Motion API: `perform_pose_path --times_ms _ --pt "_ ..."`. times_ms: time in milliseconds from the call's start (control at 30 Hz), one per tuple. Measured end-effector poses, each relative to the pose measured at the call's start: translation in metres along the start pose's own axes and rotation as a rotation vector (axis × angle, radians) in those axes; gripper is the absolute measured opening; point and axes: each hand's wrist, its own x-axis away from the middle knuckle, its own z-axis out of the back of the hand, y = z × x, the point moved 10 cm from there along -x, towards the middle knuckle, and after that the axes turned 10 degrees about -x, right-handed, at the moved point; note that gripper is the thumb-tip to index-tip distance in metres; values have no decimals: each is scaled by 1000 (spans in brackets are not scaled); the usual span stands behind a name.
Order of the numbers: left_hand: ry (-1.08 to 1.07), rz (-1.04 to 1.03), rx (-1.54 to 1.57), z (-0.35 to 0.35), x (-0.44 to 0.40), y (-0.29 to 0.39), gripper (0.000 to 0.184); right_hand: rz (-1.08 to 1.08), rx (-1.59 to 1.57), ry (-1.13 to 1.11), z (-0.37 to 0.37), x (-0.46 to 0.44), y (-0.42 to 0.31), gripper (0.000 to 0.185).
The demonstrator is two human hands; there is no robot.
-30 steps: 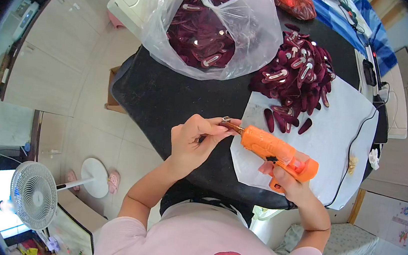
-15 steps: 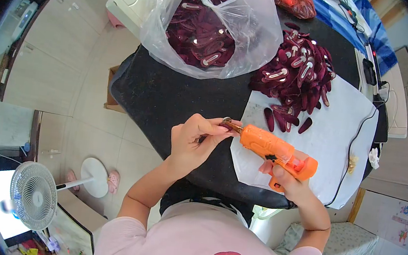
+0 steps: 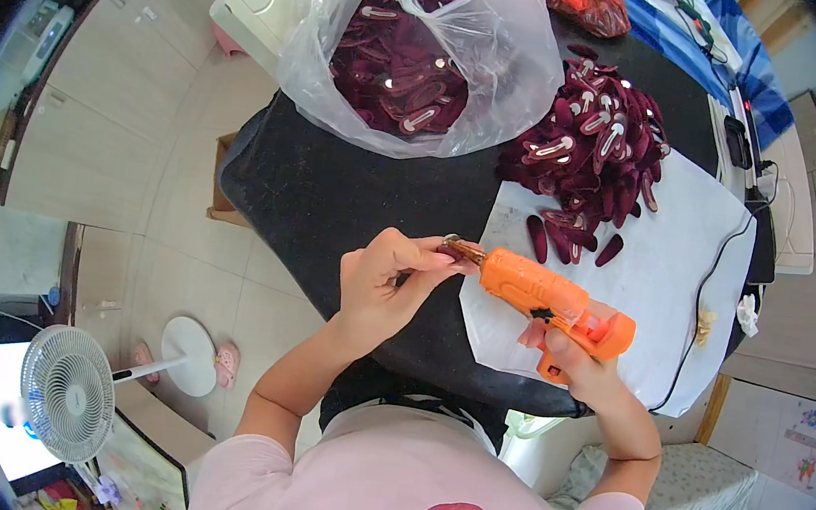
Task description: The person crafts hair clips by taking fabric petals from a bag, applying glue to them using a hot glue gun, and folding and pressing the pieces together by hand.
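Note:
My right hand [image 3: 577, 360] is wrapped round the handle of an orange glue gun [image 3: 535, 288], whose nozzle points left. Pinched in the fingertips of my left hand [image 3: 390, 278] is a small dark red hair clip [image 3: 450, 249], mostly covered by the fingers. The nozzle tip is at the clip; whether it touches cannot be made out. Beyond my hands lies a pile of dark red hair clips [image 3: 592, 145], some showing silvery metal. A clear plastic bag [image 3: 518, 86] at the back left holds many more of them.
The black-covered table [image 3: 334, 196] carries a white sheet [image 3: 671, 245] under the pile. A black cord [image 3: 704, 289] runs along the sheet's right side. A red bag [image 3: 588, 2] sits at the back. A white fan [image 3: 70, 393] stands on the left, off the table.
Both hands, the glue gun and the clip stay almost where they were. The whole view has shifted very slightly.

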Motion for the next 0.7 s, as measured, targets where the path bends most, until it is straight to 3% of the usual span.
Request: perform_pose_path --times_ms 367,467,700 --pt "13 6 -40 2 2 1 10 6 -33 -22 1 1 2 16" --pt "18 0 -15 2 1 1 10 123 -35 -18 -1 -2 -6 16" --pt "20 1 -9 3 2 1 11 2 -60 -14 0 0 0 18"
